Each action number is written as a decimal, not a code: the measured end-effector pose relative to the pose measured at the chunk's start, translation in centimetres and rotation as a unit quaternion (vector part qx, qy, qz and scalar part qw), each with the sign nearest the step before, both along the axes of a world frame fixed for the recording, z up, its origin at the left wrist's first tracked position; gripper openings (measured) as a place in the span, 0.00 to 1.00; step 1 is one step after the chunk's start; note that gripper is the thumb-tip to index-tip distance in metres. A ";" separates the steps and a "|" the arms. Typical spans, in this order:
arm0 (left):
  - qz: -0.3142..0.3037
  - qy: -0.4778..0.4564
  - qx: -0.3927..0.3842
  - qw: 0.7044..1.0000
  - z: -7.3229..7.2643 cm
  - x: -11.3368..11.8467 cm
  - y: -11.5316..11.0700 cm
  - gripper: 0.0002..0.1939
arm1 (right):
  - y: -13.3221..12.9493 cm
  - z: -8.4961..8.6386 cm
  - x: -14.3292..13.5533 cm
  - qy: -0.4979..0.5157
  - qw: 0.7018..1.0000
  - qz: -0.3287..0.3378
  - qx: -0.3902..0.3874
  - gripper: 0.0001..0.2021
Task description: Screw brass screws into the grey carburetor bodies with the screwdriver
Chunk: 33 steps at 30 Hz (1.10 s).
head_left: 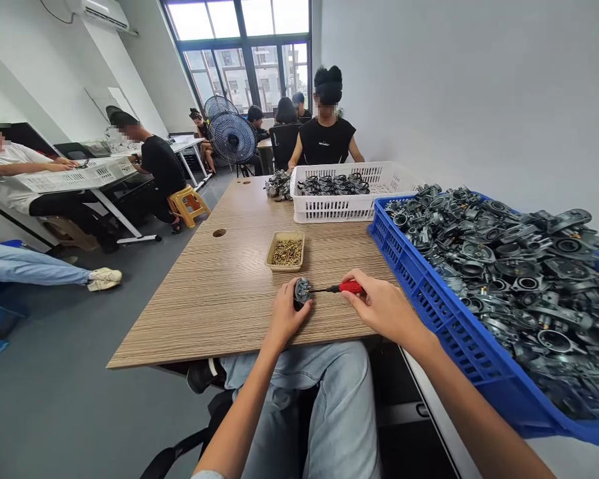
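Near the table's front edge, my left hand [288, 311] is closed around a small grey metal part [302, 290], steadying it at the tabletop. My right hand [379, 303] grips the red handle of a screwdriver [350, 287] from the right. The screwdriver lies roughly level, its dark shaft pointing left, with the tip at the metal part; whether it sits in a screw is too small to tell. Just beyond the part stands a small beige tray [269, 261] holding many brass-coloured screws.
A blue crate [429, 303] heaped with metal parts stands at the right. Behind it is a white crate [319, 211] with dark parts, beside a small pile of metal parts [278, 185]. A person [327, 143] sits across the wooden table [204, 299]; others sit farther left and back.
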<state>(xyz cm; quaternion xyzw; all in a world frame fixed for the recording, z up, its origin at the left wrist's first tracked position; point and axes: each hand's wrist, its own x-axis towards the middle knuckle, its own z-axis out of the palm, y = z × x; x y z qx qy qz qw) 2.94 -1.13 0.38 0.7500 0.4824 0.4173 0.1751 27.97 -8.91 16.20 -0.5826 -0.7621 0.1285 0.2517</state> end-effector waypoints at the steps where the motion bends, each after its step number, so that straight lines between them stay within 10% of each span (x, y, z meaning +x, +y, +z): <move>1: 0.000 0.000 0.000 1.000 0.0 0.0 0.0 0.31 | 0.0 0.0 0.1 0.001 1.000 -0.008 0.003 0.07; 33: 0.002 -0.001 -0.004 1.000 0.4 0.1 -0.2 0.30 | 0.9 -1.7 -0.6 0.089 0.995 -0.037 0.010 0.12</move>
